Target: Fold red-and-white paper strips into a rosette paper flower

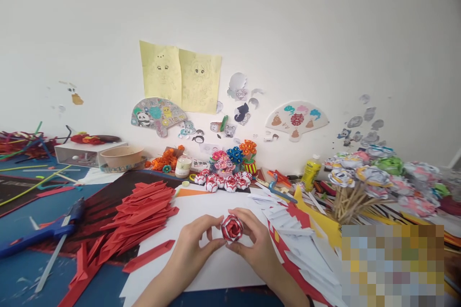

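Observation:
A red and white folded-paper flower [232,229] is held above white paper sheets [201,206], its spiral centre facing me. My left hand [197,240] pinches its left side between thumb and fingers. From the right, my right hand [255,235] grips the same flower with thumb below and fingers above. Several similar finished red and white flowers [230,183] sit behind it near the wall. To the left lies a heap of folded red paper strips [144,216], with one loose strip beside my left forearm. Folded white paper strips [291,230] are spread to the right.
A blue glue gun [65,225] with a glue stick lies at left. A bowl [122,157], a clear box [81,153] and a glue bottle [183,166] stand along the back. A yellow bottle [311,172] and stemmed paper flowers [374,177] are at right.

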Tool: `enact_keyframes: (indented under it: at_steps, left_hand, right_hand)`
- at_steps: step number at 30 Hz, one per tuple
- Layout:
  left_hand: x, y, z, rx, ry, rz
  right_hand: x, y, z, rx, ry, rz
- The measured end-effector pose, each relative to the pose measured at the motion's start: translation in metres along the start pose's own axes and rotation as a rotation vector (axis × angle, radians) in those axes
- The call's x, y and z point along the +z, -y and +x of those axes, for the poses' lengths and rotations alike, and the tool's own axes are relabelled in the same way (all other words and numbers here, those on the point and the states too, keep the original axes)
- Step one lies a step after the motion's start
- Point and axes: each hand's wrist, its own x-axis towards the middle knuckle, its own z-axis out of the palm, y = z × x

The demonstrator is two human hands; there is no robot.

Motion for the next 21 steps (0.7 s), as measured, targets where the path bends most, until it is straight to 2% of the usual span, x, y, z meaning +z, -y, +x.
enact_keyframes:
  at_steps: [14, 18, 21]
  left_hand:
    - [0.012, 0.0, -0.005, 0.083, 0.014, -0.071]
    - [0.018, 0.005, -0.008, 0.103, -0.007, -0.032]
    - [0.017, 0.005, -0.007, 0.068, -0.024, -0.032]
  right_hand:
    - [0.003, -0.004, -0.002, -0.007, -0.079, -0.05]
    - [0.003, -0.003, -0.001, 0.023, -0.073, 0.017]
    - [0.002, -0.001, -0.001, 0.065, -0.027, 0.139]
